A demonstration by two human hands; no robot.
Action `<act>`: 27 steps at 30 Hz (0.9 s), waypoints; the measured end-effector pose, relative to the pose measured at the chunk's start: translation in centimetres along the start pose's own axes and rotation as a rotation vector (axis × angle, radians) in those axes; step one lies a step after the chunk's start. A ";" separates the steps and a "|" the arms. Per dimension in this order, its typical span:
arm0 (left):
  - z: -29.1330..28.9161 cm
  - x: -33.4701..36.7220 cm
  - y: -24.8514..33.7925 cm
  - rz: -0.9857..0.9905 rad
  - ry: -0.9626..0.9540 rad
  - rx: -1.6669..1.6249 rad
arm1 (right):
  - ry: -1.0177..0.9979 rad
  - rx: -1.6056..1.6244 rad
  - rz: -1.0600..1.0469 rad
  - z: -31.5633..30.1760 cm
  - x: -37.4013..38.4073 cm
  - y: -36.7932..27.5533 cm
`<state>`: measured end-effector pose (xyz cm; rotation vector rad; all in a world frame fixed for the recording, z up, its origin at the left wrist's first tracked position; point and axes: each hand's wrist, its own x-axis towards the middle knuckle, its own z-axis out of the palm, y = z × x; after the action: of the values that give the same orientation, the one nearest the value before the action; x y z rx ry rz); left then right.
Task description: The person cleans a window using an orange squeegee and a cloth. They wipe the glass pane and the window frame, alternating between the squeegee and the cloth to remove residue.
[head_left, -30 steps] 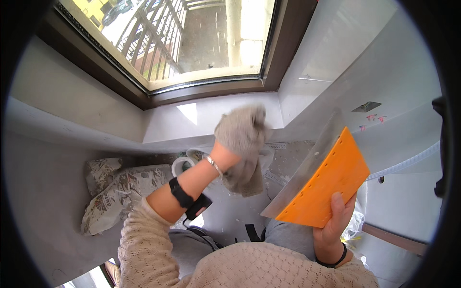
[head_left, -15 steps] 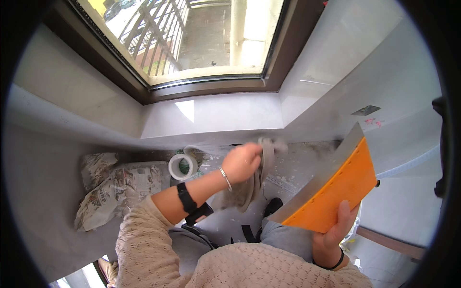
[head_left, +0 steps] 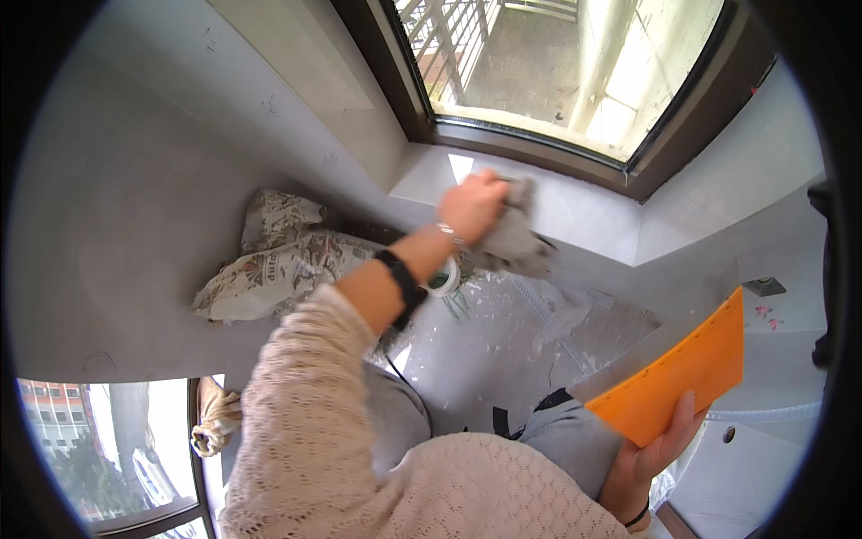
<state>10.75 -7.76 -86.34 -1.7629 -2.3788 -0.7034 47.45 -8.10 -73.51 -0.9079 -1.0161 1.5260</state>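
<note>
So nothing was set down yet: left hand (head_left: 473, 208) had its fingers curled tight on the grey cloth (head_left: 519, 241) (gloves, I'd guess) by the sill (head_left: 584, 213), and right hand (head_left: 658, 454) thumb-gripped the orange blade (head_left: 673, 373), fingers hidden, right of the sill.

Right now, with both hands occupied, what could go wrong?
The bunched grey fabric might slip from the left hand onto the speckled floor and pick up dirt. The orange panel, held near its lower edge by the right hand, could tilt and bump the right leg.
</note>
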 end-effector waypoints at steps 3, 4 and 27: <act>-6.2 -5.5 -5.5 -0.258 -0.241 0.274 | -0.002 -0.006 0.017 0.1 0.1 0.0; -8.3 -7.2 -6.7 -0.278 -0.430 0.308 | 0.017 -0.002 0.042 0.2 0.1 0.0; -13.6 4.3 -2.0 0.481 0.001 -0.334 | -0.061 0.166 0.170 2.6 -0.2 1.6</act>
<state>4.94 -10.14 -73.36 -2.3366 -1.7896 -1.0573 44.57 -8.79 -74.07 -0.8520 -0.8578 1.7616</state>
